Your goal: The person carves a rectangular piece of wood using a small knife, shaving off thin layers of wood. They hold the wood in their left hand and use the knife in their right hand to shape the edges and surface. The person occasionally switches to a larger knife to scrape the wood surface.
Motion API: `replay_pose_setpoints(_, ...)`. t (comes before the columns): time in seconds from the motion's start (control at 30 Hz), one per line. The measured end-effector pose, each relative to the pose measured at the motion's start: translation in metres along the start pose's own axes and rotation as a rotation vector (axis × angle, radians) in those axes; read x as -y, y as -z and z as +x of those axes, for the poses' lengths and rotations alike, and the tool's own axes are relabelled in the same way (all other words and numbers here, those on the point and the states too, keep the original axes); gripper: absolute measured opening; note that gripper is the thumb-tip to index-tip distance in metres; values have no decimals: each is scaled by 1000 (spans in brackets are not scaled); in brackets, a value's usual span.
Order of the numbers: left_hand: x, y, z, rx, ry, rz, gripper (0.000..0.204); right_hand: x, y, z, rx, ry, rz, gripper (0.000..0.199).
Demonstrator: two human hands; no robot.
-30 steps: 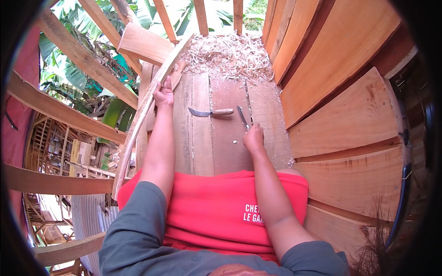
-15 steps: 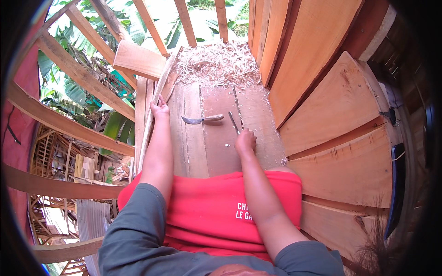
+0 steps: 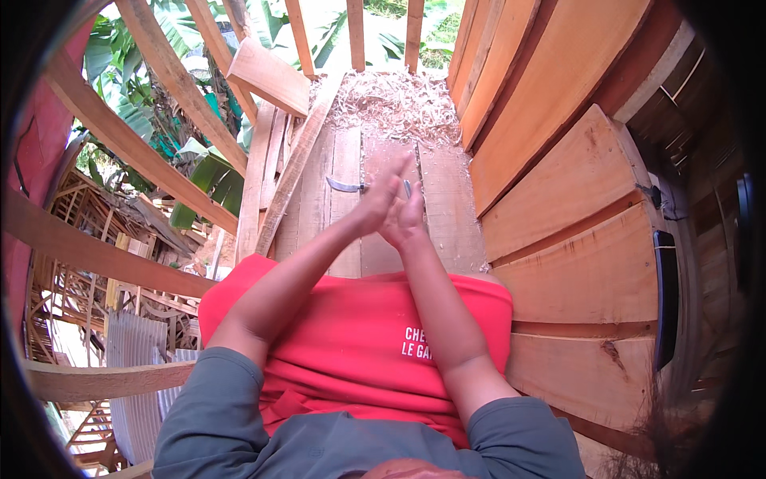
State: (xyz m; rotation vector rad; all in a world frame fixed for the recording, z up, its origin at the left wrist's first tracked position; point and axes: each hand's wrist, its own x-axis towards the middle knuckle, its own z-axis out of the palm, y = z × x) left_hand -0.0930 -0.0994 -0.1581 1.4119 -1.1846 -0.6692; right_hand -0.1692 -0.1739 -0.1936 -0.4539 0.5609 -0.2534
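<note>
My left hand (image 3: 378,204) and my right hand (image 3: 405,222) meet palm to palm over the plank floor (image 3: 347,160), fingers stretched out. Motion blurs the left fingertips. Neither hand shows anything in its grasp. Just left of them lies a knife with a curved blade (image 3: 345,185); the hands cover its handle. Part of a thin dark tool (image 3: 407,189) shows behind the right hand, the rest hidden. A long wooden strip (image 3: 302,164) rests slantwise on the left side, apart from both hands.
Curled wood shavings (image 3: 395,108) are heaped at the far end. A wooden block (image 3: 270,77) sits by the slatted railing (image 3: 144,148) on the left. Tall wooden boards (image 3: 550,88) wall the right side. Red cloth (image 3: 343,335) covers my lap.
My left hand has let go of the wooden strip and come to the middle. My right hand has released the thin dark tool, and the palms now meet. The view has shifted slightly.
</note>
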Motion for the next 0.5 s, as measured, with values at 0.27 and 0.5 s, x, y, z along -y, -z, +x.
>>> replay_pose_setpoints(0.27, -66, 55, -70, 348, 119, 917, 70, 114, -129, -218, 461, 1425, -804, 63)
replay_pose_setpoints(0.5, -28, 120, -136, 379, 662, 708, 73, 161, -171, -399, 712, 2007, -1735, 96)
